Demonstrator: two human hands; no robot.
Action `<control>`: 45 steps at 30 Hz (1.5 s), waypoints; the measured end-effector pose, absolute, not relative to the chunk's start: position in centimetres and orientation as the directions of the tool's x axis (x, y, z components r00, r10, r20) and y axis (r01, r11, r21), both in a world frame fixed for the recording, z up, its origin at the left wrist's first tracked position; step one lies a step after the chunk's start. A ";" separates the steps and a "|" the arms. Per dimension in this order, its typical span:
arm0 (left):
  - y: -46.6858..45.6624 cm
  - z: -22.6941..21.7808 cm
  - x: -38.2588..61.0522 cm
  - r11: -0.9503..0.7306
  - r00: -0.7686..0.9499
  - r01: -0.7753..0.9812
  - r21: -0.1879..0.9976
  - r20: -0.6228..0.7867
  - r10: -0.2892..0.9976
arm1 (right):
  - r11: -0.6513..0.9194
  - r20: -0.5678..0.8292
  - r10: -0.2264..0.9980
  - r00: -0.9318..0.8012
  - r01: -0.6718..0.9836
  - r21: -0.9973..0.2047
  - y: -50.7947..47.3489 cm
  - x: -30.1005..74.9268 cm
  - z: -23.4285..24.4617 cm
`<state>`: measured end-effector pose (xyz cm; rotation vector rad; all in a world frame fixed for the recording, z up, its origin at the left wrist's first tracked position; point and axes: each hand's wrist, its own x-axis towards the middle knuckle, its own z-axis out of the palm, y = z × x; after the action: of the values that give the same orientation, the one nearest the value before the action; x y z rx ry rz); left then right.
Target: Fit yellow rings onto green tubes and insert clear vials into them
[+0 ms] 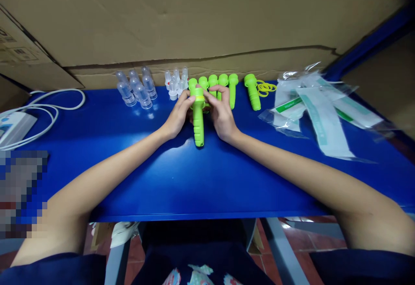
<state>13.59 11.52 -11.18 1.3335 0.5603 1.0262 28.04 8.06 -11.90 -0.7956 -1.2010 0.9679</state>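
Observation:
Between my two hands a lime-green ribbed plastic handle (198,125) points down toward me, its wide round head at the top. My left hand (179,116) is closed on the left side of that head, thumb near its rim. From the right, my right hand (221,114) has bent fingers at the same head. A yellowish band shows around the head; the far fingers are partly hidden. Just behind, a row of several similar green handles (232,90) lies on the blue table (181,181). One more green handle (253,92) rests to the right, beside yellow rings (266,88).
Clear plastic tubes (142,96) stand at back left, near small clear white-based pieces (173,90). Green-and-white packets in clear wrap (320,118) lie right. A white cable (53,107) coils at far left. A cardboard wall (201,21) closes off the back.

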 end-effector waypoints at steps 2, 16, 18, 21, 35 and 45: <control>11.7 -11.3 13.6 -0.082 0.468 -0.281 0.956 0.211 0.858 | 0.306 0.279 0.951 0.131 -0.282 -0.909 8.4 28.4 -11.7; 11.7 -11.3 13.6 -0.107 0.463 -0.240 0.965 0.211 0.861 | -0.072 -0.109 0.994 0.028 -0.589 -0.805 8.8 29.4 -10.0; 11.7 -11.3 13.6 -0.099 0.457 -0.231 0.968 0.197 0.867 | -0.088 -0.102 0.995 -0.012 -0.601 -0.794 8.7 29.5 -10.0; 11.7 -11.3 13.6 -0.086 0.446 -0.217 0.972 0.177 0.877 | -0.094 -0.074 0.996 -0.059 -0.612 -0.785 8.8 29.6 -10.2; 10.7 -10.1 13.6 -0.080 0.498 -0.166 0.983 0.154 0.854 | 0.030 0.058 0.995 -0.077 -0.329 -0.944 7.9 28.4 -10.4; 11.6 -11.2 13.7 -0.162 0.521 -0.211 0.964 0.251 0.816 | 0.241 0.259 0.962 -0.092 -0.165 -0.956 7.8 28.7 -10.8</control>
<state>13.69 11.61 -11.15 1.4633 0.5549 0.9883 28.70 7.77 -10.83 -0.8555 -1.2850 1.1675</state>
